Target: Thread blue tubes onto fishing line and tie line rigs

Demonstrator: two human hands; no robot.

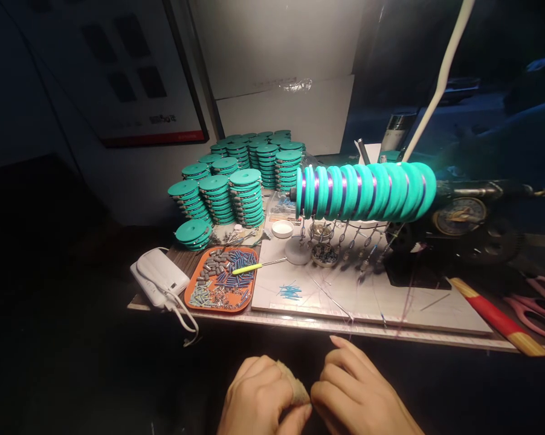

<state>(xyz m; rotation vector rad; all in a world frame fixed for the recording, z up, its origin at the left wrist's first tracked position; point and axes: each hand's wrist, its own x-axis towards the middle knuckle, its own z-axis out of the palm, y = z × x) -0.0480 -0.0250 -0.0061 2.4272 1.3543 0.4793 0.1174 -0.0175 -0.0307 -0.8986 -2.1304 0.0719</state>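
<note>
My left hand (pixel 258 396) is curled at the bottom of the view, below the table's front edge, gripping a small tan pad (pixel 295 386). My right hand (pixel 361 393) sits right beside it, fingers bent and pinched together against the pad; what it pinches is too small to make out. Above them a row of teal spools (pixel 365 190) with purple line sits on a horizontal spindle. Thin lines with small springs hang from the spools down to the white board (pixel 367 302).
Stacks of teal spools (pixel 236 175) stand at the back left. An orange tray (pixel 222 279) of small blue and grey parts holds a yellow-handled tool (pixel 249 267). A white power bank (pixel 161 275) lies at the left, pink scissors (pixel 533 305) and a red-yellow stick (pixel 499 317) at the right.
</note>
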